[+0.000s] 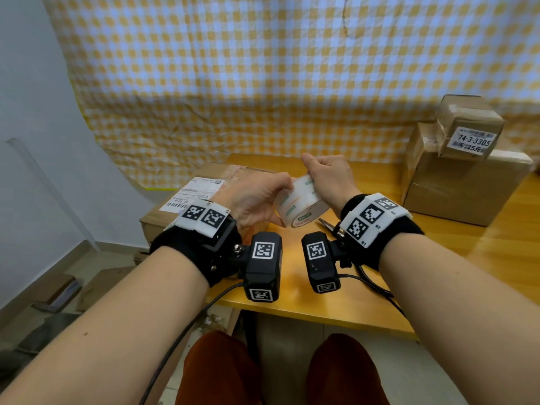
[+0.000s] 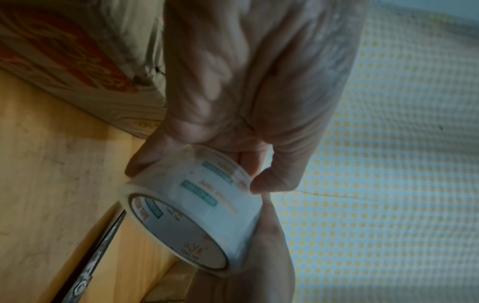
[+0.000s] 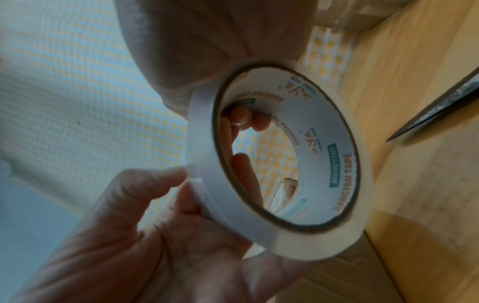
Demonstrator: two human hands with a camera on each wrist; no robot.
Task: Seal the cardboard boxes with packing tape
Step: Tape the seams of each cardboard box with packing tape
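Both hands meet above the wooden counter [image 1: 365,287]: the left hand [image 1: 254,200] curls around a white printed roll of clear packing tape [image 1: 301,203], and the right hand [image 1: 330,173] pinches its upper rim, fingers inside the core. Just under the right wrist lies a dark blade [image 1: 327,223]. Beyond the left hand sits a flat labelled cardboard box [image 1: 187,206]; well right of the right hand stand two stacked taped brown boxes [image 1: 464,176].

Tape roll [image 1: 302,204]: glossy clear film on a matt printed paper core. Boxes [image 1: 455,185]: matt brown cardboard, shiny taped seams, paper labels. Table [image 1: 365,276]: smooth yellow wood. Backdrop [image 1: 263,68]: creased checked cloth. Wristbands [image 1: 382,226]: black fabric.
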